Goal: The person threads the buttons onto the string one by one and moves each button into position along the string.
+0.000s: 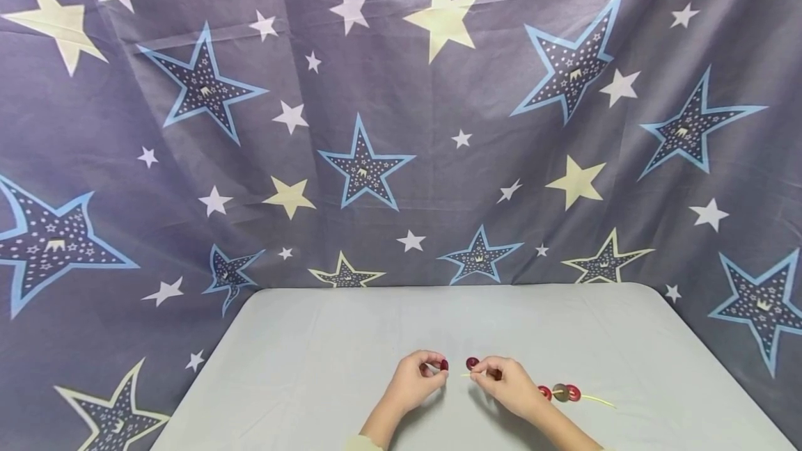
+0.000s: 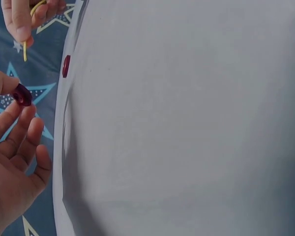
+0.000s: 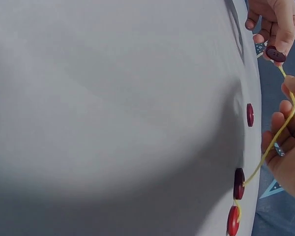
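Note:
Between thumb and fingertips my left hand [image 1: 415, 380] pinches a dark red button [image 2: 22, 95], small holes showing in its face in the right wrist view. Facing it, my right hand [image 1: 510, 387] pinches a yellow string [image 3: 280, 133] close to its end, and a short tip [image 2: 24, 52] pokes out past the fingers toward the held button. From the right hand the string runs back through several threaded buttons: a bright red one [image 1: 573, 393], a brownish one [image 1: 560, 393] and another red one [image 1: 544, 392], the last partly hidden by the wrist.
A loose dark red button [image 1: 473, 363] is on the pale table [image 1: 326, 339] just beyond the right fingertips. The string's yellow tail [image 1: 598, 401] trails off to the right of the threaded buttons. A grey cloth with stars [image 1: 388, 89] hangs behind the table.

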Demonstrator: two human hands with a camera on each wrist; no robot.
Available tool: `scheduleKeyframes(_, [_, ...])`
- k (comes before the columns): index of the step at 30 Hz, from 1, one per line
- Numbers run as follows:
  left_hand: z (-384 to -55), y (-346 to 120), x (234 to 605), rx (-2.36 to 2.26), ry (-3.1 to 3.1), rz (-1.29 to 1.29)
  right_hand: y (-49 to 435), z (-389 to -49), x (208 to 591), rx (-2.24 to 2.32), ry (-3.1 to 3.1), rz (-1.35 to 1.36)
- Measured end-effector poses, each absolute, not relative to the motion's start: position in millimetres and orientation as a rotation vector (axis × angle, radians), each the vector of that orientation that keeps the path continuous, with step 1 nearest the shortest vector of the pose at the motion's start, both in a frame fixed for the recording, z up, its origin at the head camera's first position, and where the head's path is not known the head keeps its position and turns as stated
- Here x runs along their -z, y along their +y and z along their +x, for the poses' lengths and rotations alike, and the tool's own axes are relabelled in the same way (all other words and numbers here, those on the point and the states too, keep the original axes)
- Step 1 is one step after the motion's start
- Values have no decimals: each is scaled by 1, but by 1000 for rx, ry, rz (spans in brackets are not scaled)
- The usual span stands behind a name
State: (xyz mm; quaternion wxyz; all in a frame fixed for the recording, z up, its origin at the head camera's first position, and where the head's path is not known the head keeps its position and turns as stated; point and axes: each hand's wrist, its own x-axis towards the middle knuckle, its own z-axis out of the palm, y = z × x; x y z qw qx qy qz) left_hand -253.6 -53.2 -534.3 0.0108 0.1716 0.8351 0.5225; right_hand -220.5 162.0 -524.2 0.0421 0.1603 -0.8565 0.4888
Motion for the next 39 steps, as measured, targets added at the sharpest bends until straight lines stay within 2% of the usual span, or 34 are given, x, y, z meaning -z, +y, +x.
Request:
scheduleKeyframes(10, [-252,-50,534,-1685,2526,521,159,-218,521,-1549,-2616,418])
scheduleKeyframes(21, [-248,-47,532,-1843,2280,482,149,-198,485,-1580,-2627,375])
scheduleKeyframes(39, [-231,-38,512,-1898,2164,496,148,-198,483,-1592,-2614,353])
